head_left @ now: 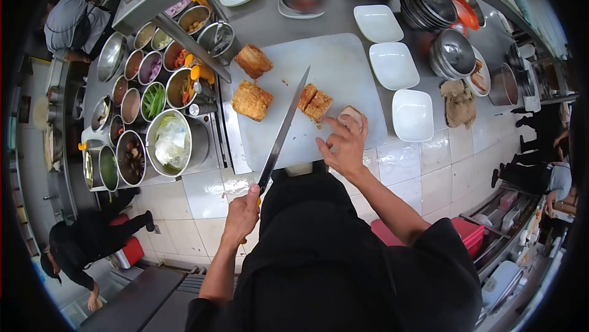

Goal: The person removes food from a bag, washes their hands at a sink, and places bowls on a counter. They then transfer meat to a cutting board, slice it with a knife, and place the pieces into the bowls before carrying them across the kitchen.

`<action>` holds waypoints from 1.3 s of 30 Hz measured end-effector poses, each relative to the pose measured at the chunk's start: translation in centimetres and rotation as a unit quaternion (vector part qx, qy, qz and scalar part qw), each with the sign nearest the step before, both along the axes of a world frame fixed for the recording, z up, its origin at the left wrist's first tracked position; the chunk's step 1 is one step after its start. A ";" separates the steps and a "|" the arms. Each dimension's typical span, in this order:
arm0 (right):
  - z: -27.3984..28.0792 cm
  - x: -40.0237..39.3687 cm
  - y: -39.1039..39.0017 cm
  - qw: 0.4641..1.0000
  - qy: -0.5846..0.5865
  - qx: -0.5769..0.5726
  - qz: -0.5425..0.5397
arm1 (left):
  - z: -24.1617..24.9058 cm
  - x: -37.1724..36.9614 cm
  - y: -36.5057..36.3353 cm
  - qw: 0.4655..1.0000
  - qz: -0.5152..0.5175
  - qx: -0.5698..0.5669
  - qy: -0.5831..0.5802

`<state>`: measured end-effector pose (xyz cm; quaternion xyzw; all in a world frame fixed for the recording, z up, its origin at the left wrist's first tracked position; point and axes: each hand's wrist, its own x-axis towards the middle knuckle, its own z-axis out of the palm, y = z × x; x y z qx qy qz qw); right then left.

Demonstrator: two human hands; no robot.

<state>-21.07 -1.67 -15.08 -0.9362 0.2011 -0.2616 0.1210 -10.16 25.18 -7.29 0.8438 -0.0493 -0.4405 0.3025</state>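
Observation:
My left hand (242,215) is closed round the handle of a long knife (285,126), its blade slanting up and away over the white cutting board (294,56). My right hand (346,148) rests at the board's near right, fingers curled about a piece of crispy pork (351,116) whose pale cut side shows; the fingertips partly cover it. Just left of that piece lie cut pieces of crispy pork (315,104), close together, to the right of the blade. Two larger browned blocks of crispy pork (252,100) (253,61) sit at the board's left, with small crumbs nearby.
White square dishes (412,115) line the board's right. Metal bowls (457,53) are stacked beyond, near a brown cloth (458,104). Tubs of ingredients (153,100) fill the left counter. A metal shelf post (190,43) stands at the board's left. Other people work at both sides.

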 end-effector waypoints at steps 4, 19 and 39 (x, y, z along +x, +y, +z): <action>2.3 2.6 -1.3 0.989 -0.012 0.109 -0.103 | 0.1 0.4 -1.0 0.998 -0.046 0.012 -0.035; -0.9 3.5 -3.0 0.988 -0.043 0.134 -0.062 | 1.7 1.4 -2.1 0.979 -0.173 0.062 -0.085; -1.4 3.5 -3.7 0.978 -0.042 0.201 -0.038 | -1.5 1.7 -6.2 0.972 -0.209 0.065 -0.090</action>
